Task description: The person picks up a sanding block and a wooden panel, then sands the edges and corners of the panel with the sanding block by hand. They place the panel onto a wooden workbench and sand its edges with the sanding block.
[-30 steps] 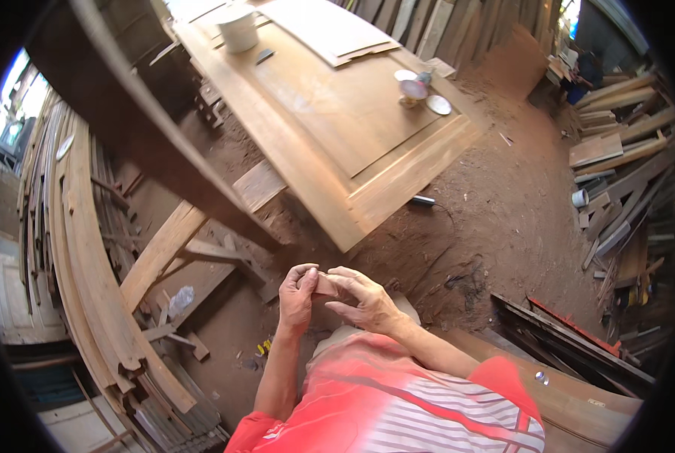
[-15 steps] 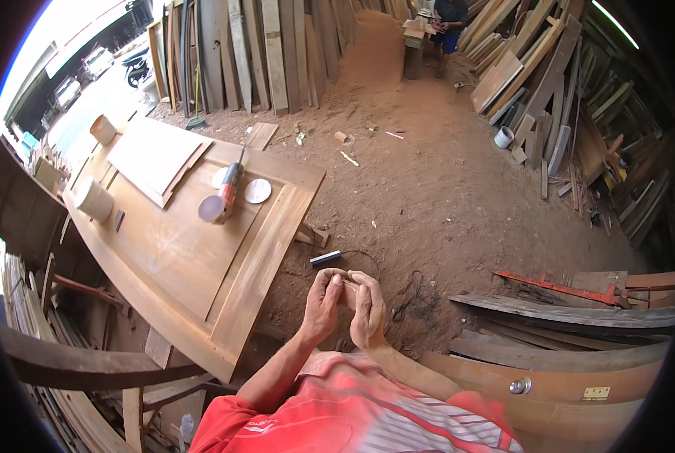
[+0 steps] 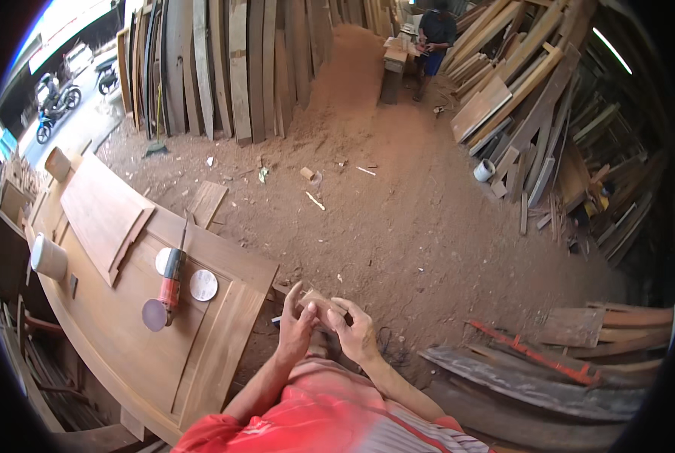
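Note:
In front of my red shirt both hands meet around a small, flat, light-brown piece (image 3: 321, 303); I cannot make out whether it is wood or folded sandpaper. My left hand (image 3: 297, 331) pinches its left end, with a finger raised. On the other end, my right hand (image 3: 357, 332) has its thumb and fingers closed. Left of my hands lies a large wooden door panel (image 3: 235, 321). A red and black power sander (image 3: 171, 285) rests on it, a purple disc (image 3: 154, 315) at its near end. Beside the tool is a pale round sanding disc (image 3: 203, 285).
Thinner boards (image 3: 99, 208), a white bucket (image 3: 49, 257) and a brown pot (image 3: 57, 164) stand on the panel. Stacked planks (image 3: 503, 374) and a red metal bar (image 3: 534, 352) lie at right. A person (image 3: 434, 41) works at a far bench (image 3: 392, 72). Upright boards (image 3: 201, 72) line the back.
My hands have opened out around the brown piece, which shows more now. The view has turned right and upward, so the door panel sits farther left. A motorbike rider has appeared in the street.

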The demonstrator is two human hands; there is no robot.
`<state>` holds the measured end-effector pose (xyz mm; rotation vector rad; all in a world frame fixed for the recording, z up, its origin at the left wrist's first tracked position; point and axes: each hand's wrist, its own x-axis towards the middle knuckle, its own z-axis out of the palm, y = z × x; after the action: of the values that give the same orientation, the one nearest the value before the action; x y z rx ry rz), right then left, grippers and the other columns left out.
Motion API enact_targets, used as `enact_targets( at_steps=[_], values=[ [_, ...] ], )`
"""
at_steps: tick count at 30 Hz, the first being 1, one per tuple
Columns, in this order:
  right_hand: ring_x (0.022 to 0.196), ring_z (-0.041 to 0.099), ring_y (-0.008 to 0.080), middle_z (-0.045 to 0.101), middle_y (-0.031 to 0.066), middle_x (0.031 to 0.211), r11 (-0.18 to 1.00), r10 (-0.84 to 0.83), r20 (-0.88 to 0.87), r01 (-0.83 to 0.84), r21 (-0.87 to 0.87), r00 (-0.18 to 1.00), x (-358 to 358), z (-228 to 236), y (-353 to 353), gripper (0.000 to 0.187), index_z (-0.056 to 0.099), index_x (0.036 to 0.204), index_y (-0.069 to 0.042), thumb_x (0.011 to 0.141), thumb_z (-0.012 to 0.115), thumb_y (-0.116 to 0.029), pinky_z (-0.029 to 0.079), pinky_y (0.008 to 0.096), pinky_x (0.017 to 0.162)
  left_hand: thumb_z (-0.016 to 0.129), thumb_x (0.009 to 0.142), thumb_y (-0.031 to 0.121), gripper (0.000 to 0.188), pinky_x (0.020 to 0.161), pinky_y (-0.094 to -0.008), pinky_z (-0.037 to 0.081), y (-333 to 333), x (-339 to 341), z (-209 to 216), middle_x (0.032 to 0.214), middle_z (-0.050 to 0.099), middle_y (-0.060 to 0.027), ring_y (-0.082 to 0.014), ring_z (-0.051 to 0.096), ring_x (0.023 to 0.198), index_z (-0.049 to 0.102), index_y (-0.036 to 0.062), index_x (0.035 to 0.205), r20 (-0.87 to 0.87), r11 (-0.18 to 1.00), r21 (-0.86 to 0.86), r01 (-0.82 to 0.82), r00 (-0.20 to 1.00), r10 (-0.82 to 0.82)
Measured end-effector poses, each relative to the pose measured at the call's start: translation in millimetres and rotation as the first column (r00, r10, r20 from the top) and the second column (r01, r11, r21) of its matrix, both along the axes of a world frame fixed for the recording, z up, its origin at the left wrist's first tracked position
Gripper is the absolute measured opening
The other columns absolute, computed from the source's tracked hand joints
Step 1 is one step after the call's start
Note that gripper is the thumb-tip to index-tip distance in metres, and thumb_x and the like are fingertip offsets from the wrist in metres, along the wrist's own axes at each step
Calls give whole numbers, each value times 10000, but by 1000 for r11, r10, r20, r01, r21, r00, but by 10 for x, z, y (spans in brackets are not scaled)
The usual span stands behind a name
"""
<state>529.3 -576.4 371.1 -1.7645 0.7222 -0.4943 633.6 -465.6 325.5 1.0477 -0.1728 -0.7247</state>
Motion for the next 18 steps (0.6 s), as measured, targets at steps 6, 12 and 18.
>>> enact_targets(
  at_steps=[6,12,18],
  values=[
    [995,700,174,718,144,1091,981,141,-48,-133,144,989,583,301,-1192,330,621,1222,46,1013,668,-204,574,332,839,677,1044,255,485,892,-355,560,-1044,1061,488,1053,714,-83,-163,681,1025,545,37,1456,322,903,151,402,844,-430],
    [950,671,151,692,92,1052,958,232,-16,-226,178,973,1333,187,-2376,334,608,1171,52,998,727,-207,562,321,825,689,1020,226,410,904,-377,562,-1965,1843,690,1057,748,-98,-209,710,983,607,58,1385,450,897,119,426,783,-431],
    [915,640,130,665,46,994,819,529,-66,-488,302,846,2536,243,-3333,316,614,1115,33,947,798,-160,532,283,796,705,994,234,361,953,-367,547,-2745,2789,438,1166,742,-112,-208,691,1093,678,27,1289,569,968,158,197,783,-252]
  ],
)
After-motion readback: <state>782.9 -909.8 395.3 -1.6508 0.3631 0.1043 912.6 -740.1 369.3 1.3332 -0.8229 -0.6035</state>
